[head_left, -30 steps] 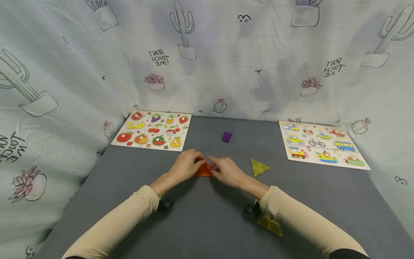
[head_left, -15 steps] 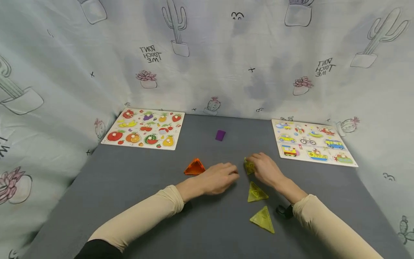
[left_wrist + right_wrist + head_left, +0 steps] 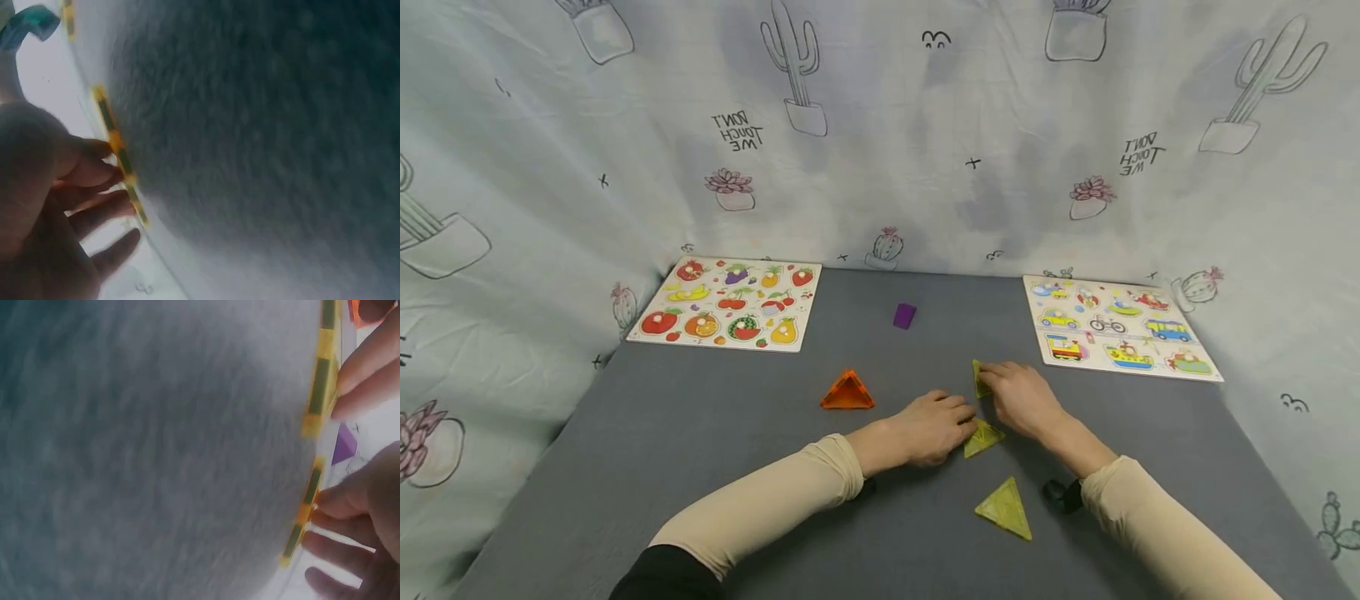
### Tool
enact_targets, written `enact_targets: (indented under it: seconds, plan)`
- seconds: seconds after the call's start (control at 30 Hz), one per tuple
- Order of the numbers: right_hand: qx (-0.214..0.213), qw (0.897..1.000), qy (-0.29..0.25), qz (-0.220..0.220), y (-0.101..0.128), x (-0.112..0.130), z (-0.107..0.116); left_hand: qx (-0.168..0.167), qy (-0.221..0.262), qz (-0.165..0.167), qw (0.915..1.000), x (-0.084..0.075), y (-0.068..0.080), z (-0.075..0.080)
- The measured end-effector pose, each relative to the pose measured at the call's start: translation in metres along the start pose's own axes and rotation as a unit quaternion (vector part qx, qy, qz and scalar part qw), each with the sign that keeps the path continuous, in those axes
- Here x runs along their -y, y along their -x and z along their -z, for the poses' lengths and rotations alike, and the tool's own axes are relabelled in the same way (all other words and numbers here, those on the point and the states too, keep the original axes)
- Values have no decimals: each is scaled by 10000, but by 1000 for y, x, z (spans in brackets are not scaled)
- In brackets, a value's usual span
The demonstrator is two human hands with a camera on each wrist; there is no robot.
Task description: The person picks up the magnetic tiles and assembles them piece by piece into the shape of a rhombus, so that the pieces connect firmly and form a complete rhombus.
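Observation:
My left hand (image 3: 928, 427) pinches the left corner of a yellow triangular magnetic tile (image 3: 983, 442) that lies on the grey table. In the left wrist view, thumb and fingertips meet at the edge of this tile. Just beyond it, my right hand (image 3: 1022, 400) grips a second yellow triangular magnetic tile (image 3: 979, 383), mostly hidden under the fingers. The right wrist view shows that tile (image 3: 304, 512) edge-on against the fingertips. A third yellow tile (image 3: 1007, 508) lies flat nearer to me. Left of the hands stands an orange pyramid (image 3: 847, 390) of see-through triangles.
A small purple piece (image 3: 905, 316) lies toward the back of the table. At the back left is a fruit puzzle board (image 3: 801, 333), and at the back right a vehicle puzzle board (image 3: 1033, 292). A patterned cloth (image 3: 880, 125) hangs behind the table.
Both hands have left the orange pyramid. The right hand went right to the far yellow tile, then the left hand crossed right and took the middle yellow tile. The head view shifted slightly.

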State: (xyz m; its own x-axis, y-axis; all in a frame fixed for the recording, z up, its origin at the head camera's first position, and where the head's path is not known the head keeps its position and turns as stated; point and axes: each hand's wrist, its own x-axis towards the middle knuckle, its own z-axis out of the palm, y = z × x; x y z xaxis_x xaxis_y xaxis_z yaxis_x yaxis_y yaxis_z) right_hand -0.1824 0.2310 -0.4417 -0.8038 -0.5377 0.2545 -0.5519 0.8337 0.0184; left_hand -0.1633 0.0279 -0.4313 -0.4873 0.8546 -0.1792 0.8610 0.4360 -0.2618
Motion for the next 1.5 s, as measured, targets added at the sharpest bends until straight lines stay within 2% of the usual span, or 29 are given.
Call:
enact_targets:
  seconds: [0.1,0.2,0.3,0.43,0.53,0.67,0.8,0.93,1.13,1.23,1.33,1.4,1.5]
  plan:
    - [-155,9993,163,-285,3,-5,1,-78,109,529,9985,8,3,-2]
    - [-225,9986,103,-471,7,-10,2,-246,480,847,9949,15,6,-5]
    - [-276,9986,-52,-454,10,-13,2,-518,626,917,9925,19,7,-8]
    - [-252,9992,-201,-216,9,-15,5,-812,576,984,9902,20,7,-9]
    - [-135,9981,-574,-197,8,-16,11,-810,609,1036,9894,19,6,-8]
    - [-96,9933,-1080,-389,8,-18,19,-823,894,1131,9861,19,5,-8]
    - [-258,9909,-1204,-550,10,-18,19,-983,1247,1262,9792,19,2,-10]
    - [-395,9827,-1676,-688,11,-16,16,-1085,1228,1309,9778,19,-2,-12]
    - [-315,9679,-2369,-778,10,-7,12,-1137,1048,1194,9807,20,-6,-13]
    - [-293,9668,-2440,-696,8,-2,11,-1265,1015,1137,9802,19,-6,-15]
    - [-337,9694,-2350,-626,7,1,11,-1603,728,1060,9787,16,-4,-15]
    - [-373,9717,-2240,-648,7,1,11,-1850,481,833,9780,12,-3,-14]
    - [-397,9747,-2084,-704,6,2,12,-1964,154,-22,9804,3,1,-5]
